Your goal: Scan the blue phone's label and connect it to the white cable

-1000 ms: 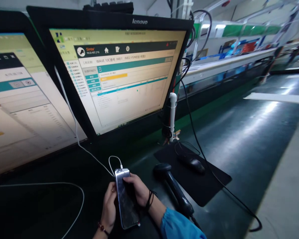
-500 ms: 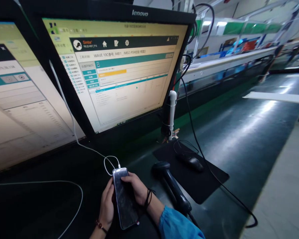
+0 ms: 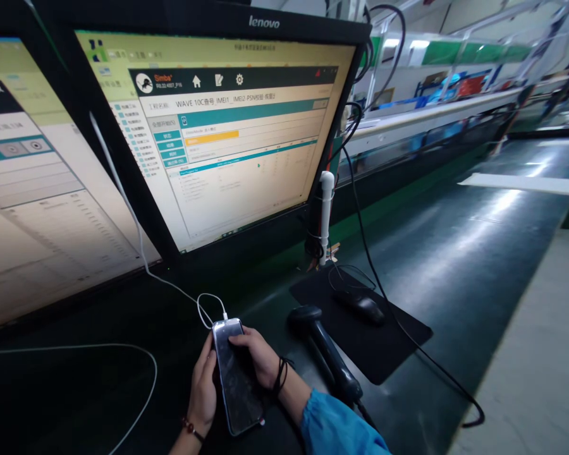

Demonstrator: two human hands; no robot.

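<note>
A dark smartphone point(image 3: 237, 379) with its screen off lies on the black bench in front of me, held between both hands. My left hand point(image 3: 203, 392) grips its left edge, fingers curled around it. My right hand point(image 3: 260, 357) rests on the right edge with fingers curled over the glass. A white cable point(image 3: 203, 303) is plugged into the phone's top end and runs up past the monitor frame.
Two lit monitors stand behind the phone, a Lenovo one point(image 3: 218, 133) in the middle and another point(image 3: 33, 177) at left. A black barcode scanner point(image 3: 325, 354) lies right of my hand. A mouse point(image 3: 363, 306) sits on a black mat point(image 3: 384, 335). A second white cable point(image 3: 123, 366) loops at left.
The view has shifted slightly, and the phone and both hands sit a little lower and further left. The cable loop at the phone's top has tightened. Both grips are unchanged.
</note>
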